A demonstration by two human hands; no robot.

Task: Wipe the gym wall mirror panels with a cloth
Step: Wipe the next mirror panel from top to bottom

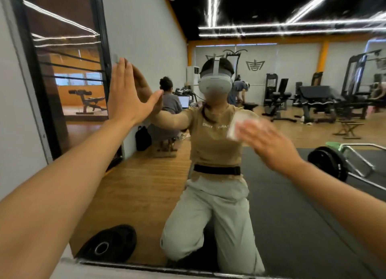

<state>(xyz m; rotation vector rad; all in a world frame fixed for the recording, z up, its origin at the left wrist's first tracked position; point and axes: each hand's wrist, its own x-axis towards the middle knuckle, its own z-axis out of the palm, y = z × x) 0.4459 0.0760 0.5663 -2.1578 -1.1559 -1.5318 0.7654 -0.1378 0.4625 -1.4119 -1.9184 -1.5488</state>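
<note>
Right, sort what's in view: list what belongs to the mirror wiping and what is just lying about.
Part of the job:
- mirror panel
- white cloth, pressed to the glass under the right hand
- left hand, flat on the mirror

Lying about:
- black weight plate at the mirror's foot
- barbell plate, seen as a reflection

Tan tee (pixel 211 141), black belt (pixel 216 170), seemingly grey-green trousers (pixel 211 214), white headset (pixel 215 83).

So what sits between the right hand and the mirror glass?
A white cloth, pressed flat under the right hand against the mirror, in the head view.
</note>
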